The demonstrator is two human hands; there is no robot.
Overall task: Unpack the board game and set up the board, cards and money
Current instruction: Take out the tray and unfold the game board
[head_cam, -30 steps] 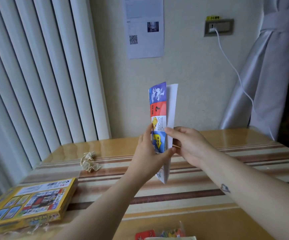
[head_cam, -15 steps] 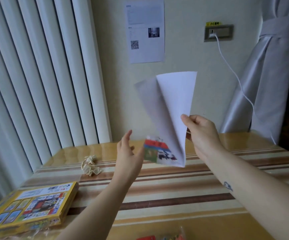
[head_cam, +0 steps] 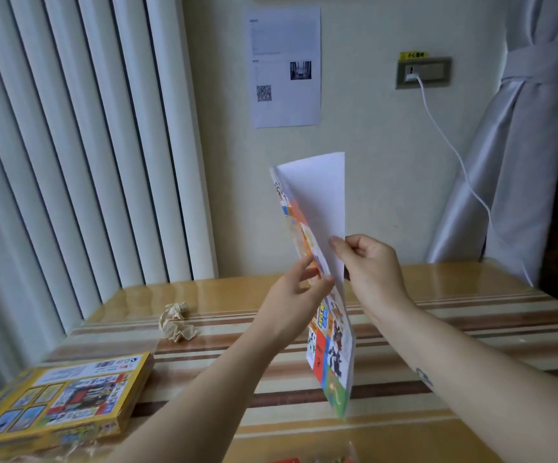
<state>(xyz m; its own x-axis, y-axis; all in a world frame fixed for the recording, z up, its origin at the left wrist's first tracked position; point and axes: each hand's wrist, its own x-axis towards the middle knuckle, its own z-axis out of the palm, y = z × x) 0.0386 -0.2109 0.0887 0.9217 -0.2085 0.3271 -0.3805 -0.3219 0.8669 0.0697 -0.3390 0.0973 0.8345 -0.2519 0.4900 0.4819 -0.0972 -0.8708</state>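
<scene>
Yellow box (head_cam: 60, 399), crumpled paper (head_cam: 175, 320) lie left of held board (head_cam: 319, 202).

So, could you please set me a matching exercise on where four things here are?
1 game board
2 game box
3 crumpled paper
4 white cable

A plugged into the wall socket
B held up by the left hand and right hand
C at the table's near left edge
D on the table near the blinds

Pairs: 1-B, 2-C, 3-D, 4-A
</scene>
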